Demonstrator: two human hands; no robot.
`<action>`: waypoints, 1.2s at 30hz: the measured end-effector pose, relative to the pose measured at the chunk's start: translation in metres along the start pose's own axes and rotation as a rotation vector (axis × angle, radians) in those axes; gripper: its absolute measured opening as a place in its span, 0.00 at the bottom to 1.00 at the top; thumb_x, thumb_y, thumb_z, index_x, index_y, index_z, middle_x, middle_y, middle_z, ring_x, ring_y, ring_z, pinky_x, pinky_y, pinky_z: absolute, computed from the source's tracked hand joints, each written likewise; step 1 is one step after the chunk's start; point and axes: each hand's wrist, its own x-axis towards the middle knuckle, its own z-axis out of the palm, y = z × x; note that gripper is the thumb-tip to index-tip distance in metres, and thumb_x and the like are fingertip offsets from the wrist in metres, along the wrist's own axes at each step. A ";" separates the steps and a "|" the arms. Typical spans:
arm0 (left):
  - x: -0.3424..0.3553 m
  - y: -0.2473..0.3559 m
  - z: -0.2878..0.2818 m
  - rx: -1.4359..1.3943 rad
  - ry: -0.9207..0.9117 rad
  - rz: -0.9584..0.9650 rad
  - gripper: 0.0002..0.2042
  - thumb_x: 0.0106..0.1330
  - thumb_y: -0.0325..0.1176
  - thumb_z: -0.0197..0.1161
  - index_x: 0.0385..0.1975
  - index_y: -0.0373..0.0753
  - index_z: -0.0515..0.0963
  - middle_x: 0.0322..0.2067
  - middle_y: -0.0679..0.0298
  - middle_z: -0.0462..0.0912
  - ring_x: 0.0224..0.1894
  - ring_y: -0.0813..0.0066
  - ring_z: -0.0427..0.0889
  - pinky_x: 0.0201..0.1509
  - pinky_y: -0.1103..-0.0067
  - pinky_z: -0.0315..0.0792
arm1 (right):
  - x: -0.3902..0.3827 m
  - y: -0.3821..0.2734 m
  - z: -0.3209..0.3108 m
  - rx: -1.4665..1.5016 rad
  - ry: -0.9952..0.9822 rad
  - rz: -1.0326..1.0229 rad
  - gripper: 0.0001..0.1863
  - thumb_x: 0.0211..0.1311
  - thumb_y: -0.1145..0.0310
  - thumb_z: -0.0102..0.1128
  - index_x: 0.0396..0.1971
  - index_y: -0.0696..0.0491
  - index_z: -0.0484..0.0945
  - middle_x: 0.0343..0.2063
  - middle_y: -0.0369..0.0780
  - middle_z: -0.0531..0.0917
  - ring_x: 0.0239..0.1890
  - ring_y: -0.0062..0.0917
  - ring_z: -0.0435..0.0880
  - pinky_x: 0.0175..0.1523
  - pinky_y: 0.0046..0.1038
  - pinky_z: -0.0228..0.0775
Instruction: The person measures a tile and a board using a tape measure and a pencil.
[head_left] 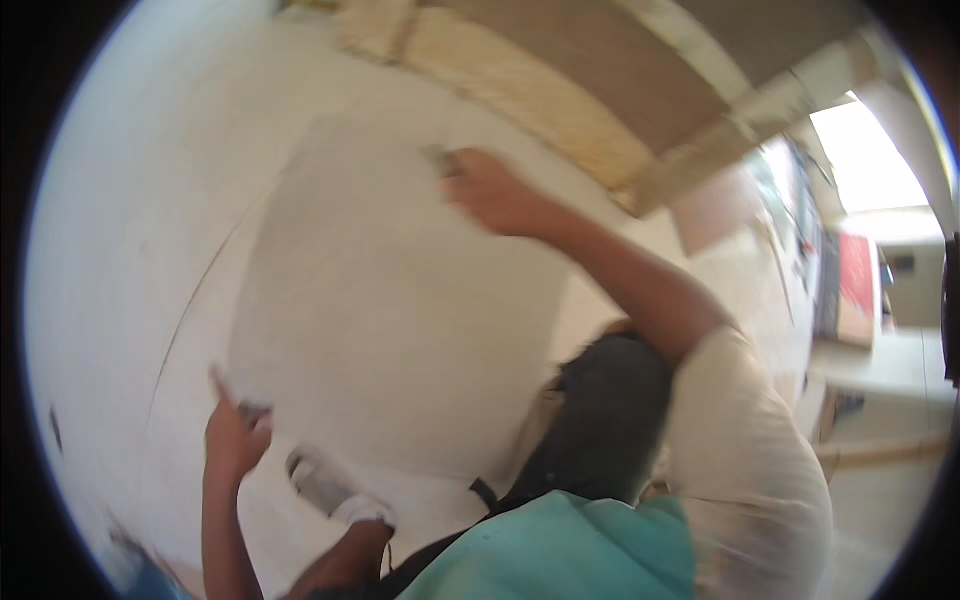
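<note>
Head view, smooth grey panel (pixel 390 330), right hand (pixel 490 192) gripping small blurred object (pixel 436 156)

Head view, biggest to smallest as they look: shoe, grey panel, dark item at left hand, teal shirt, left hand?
1. Grey panel
2. Teal shirt, very near the camera
3. Shoe and left hand: look too alike to rank
4. Dark item, blurred

Blown-out glare (pixel 868 160) at upper right, motion-blurred right hand (pixel 492 192), fisheye-bent, darkened edges
</note>
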 end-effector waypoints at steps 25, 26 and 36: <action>0.042 0.455 0.294 -0.481 -0.574 0.421 0.39 0.56 0.28 0.70 0.66 0.27 0.55 0.50 0.51 0.76 0.49 0.67 0.79 0.55 0.76 0.73 | -0.333 0.181 -0.064 1.213 0.279 0.688 0.26 0.50 0.62 0.74 0.43 0.59 0.72 0.24 0.36 0.75 0.21 0.15 0.68 0.23 0.19 0.57; 0.046 0.459 0.306 -0.508 -0.533 0.372 0.40 0.57 0.28 0.69 0.67 0.26 0.52 0.51 0.49 0.75 0.50 0.66 0.78 0.55 0.76 0.73 | -0.339 0.199 -0.062 1.190 0.299 0.725 0.26 0.49 0.63 0.75 0.43 0.59 0.72 0.25 0.36 0.76 0.23 0.15 0.70 0.24 0.19 0.60; 0.042 0.363 0.264 -0.752 -0.246 -0.015 0.38 0.60 0.31 0.65 0.67 0.29 0.52 0.54 0.49 0.73 0.51 0.65 0.76 0.50 0.74 0.74 | -0.343 0.324 -0.093 0.543 0.701 0.973 0.18 0.49 0.60 0.73 0.31 0.58 0.79 0.25 0.43 0.83 0.30 0.30 0.83 0.36 0.31 0.74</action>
